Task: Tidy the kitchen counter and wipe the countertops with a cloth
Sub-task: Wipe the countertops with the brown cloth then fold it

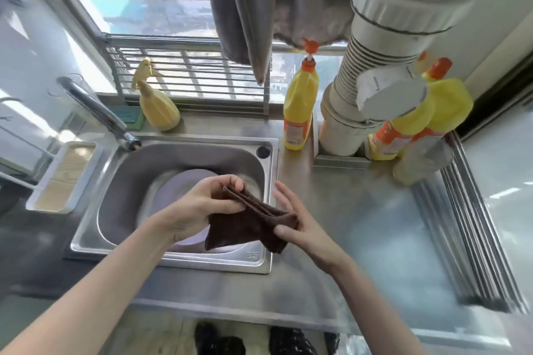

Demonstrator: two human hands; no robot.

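Domestic kitchen: steel sink (261, 261) with faucet (95, 111) set in a steel countertop (360, 225); detergent bottles (298, 112), probably, along its rear edge.

Bare countertop (360, 210) right of sink (259, 262); yellow bottles (300, 106) and pipe (360, 95) crowd its back.

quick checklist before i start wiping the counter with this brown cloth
1. Cloth held: ok. The left hand pinches one end of the brown cloth, and the right hand holds the other end under its thumb.
2. Cloth folded into a pad: ok, folded layers show along its top edge.
3. Cloth damp: cannot tell.
4. Tap off: ok, no water is running into the sink.
5. Counter to the right of the sink free: ok in the near part.
6. Back of the counter free: not ok, yellow bottles stand beside the white pipe.
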